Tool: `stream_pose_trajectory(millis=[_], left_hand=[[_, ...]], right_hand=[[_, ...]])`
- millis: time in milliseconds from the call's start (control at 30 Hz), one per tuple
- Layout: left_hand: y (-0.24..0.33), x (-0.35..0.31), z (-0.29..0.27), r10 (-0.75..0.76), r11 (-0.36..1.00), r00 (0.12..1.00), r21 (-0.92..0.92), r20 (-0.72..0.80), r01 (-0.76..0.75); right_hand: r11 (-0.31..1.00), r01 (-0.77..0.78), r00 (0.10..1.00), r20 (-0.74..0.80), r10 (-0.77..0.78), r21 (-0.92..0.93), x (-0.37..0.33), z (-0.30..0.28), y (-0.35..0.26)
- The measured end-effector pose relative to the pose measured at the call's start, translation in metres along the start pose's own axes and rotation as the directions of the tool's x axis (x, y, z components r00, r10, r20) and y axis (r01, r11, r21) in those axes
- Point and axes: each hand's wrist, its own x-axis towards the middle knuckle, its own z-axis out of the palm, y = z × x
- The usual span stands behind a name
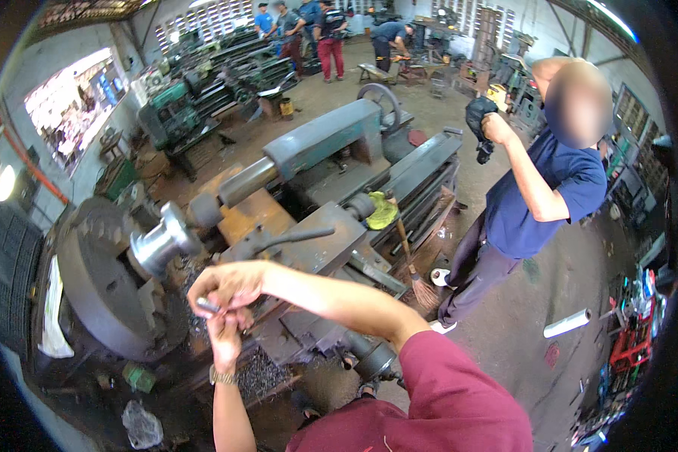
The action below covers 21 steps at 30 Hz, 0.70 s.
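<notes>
Two bare hands meet over the near side of a lathe, in front of its chuck (102,279). Between their fingers is a small metal piece (207,306), one bright end showing. The left hand (228,325), a watch (222,375) on its wrist, comes up from below, fingers bent in against the piece. The right hand (230,285) arches over from the maroon sleeve (459,380), nearly closed, its fingers curled down onto the same piece; which of the two grips it more firmly, I cannot tell. Just beyond the hands, a shiny flanged part (162,242) sits between the chuck and the tailstock (328,135), whose handwheel (382,105) stands at the far end. A lever (301,237) juts out above the right forearm, and metal chips (260,371) lie below it. Farther right, a yellow-green cloth (382,212) lies on the lathe near a broom (422,290). Beside the machine stands a co-worker (539,192) in a navy shirt, one fist around a black bundle (481,124). On the floor behind that person lies a white roll (567,324). Several people (309,34) stand at the back among other machines
</notes>
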Motion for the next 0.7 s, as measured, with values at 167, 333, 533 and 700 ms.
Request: stream_pose_trajectory(millis=[167,333,533,700], left_hand=[[-0.001,-0.001,-0.004,0.043,0.997,0.998,-0.059,0.052,-0.04],[-0.005,-0.005,-0.011,0.011,0.997,1.0,-0.082,0.011,-0.01],[-0.016,-0.019,-0.031,-0.171,0.984,0.973,0.025,-0.155,0.177],[-0.028,-0.006,-0.038,-0.381,0.853,0.924,-0.393,-0.02,0.343]], right_hand=[[0.989,-0.018,0.982,-0.188,-0.01,-0.148,-0.004,0.023,-0.004],[0.962,0.046,0.923,-0.357,-0.144,-0.27,-0.002,0.043,0.006],[0.768,-0.026,0.576,-0.637,-0.512,-0.64,0.0,0.078,0.023],[0.533,-0.349,0.237,-0.623,-0.745,-0.77,0.03,0.112,0.048]])
